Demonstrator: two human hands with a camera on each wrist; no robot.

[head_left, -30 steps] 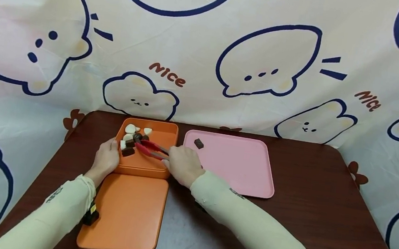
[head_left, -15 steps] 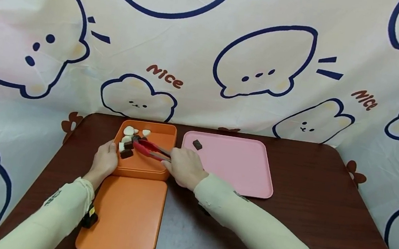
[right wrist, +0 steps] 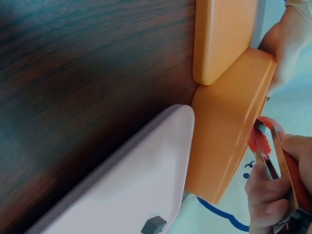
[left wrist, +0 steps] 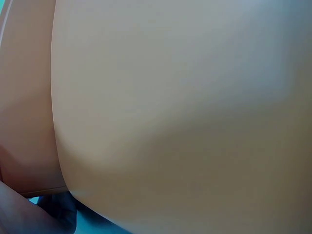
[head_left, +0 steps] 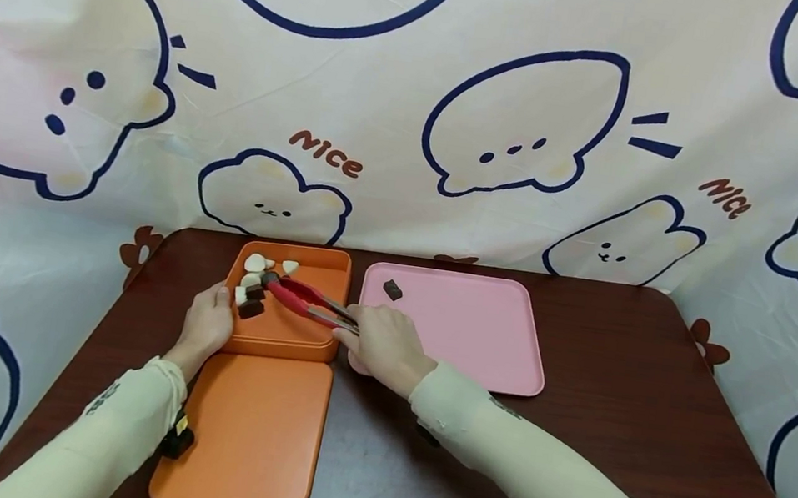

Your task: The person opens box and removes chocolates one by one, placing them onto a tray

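In the head view my right hand (head_left: 386, 344) grips red-tipped tongs (head_left: 294, 296) over the orange box (head_left: 303, 347). A small dark ridged piece (right wrist: 259, 126), like chocolate, sits between the tong tips in the right wrist view. Several white pieces (head_left: 255, 263) and dark blocks (head_left: 251, 309) lie along the box's left side. My left hand (head_left: 208, 321) holds the box's left wall, its fingers partly hidden. To the right, a pink tray (head_left: 463, 333) bears one dark block (head_left: 393, 289). In the left wrist view only a bit of my left hand (left wrist: 24, 212) shows.
An orange lid (head_left: 254, 432) lies flat in front of the box, under my left forearm's side. The dark wooden table (head_left: 624, 380) extends right of the pink tray. A patterned cloth (head_left: 389, 96) hangs behind the table's far edge.
My right hand has drawn back slightly to the right with the tongs. The tongs now stand more clear of the pieces. My left hand stays at the box, and the head view shifts slightly.
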